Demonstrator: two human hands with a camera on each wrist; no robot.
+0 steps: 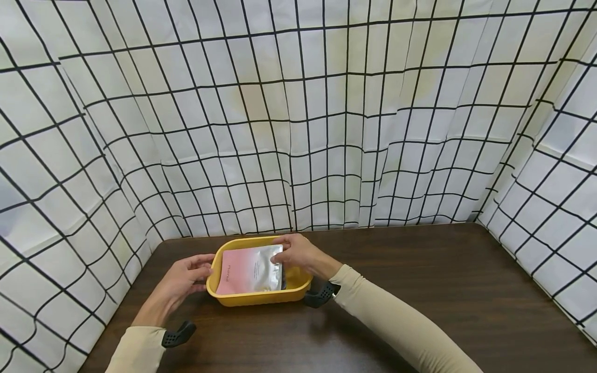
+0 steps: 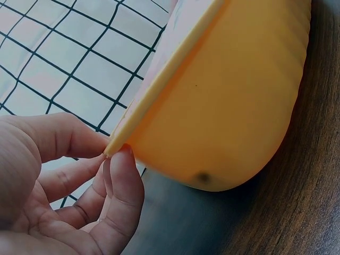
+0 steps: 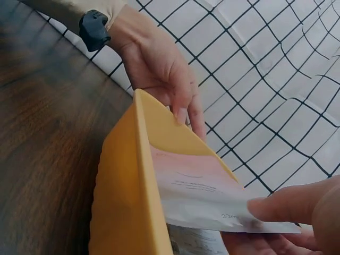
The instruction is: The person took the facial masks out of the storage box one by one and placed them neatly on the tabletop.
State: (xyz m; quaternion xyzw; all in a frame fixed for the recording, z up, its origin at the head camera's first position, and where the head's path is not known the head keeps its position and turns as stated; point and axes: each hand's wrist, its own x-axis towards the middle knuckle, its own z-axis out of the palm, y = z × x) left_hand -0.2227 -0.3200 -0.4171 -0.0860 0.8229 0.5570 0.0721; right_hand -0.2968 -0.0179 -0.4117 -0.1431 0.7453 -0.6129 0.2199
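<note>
A yellow plastic basket stands at the back left of the table. Inside it lies a pink and silver sachet, its silver end raised toward the right. My right hand pinches that silver end, thumb on top and fingers beneath, as the right wrist view shows. Under the sachet another printed packet partly shows; the rest of it is hidden. My left hand pinches the basket's left rim between thumb and fingers.
The dark wooden table extends to the right and in front of the basket. White curtains with a black grid enclose the table at the back and both sides. A black band sits on each wrist.
</note>
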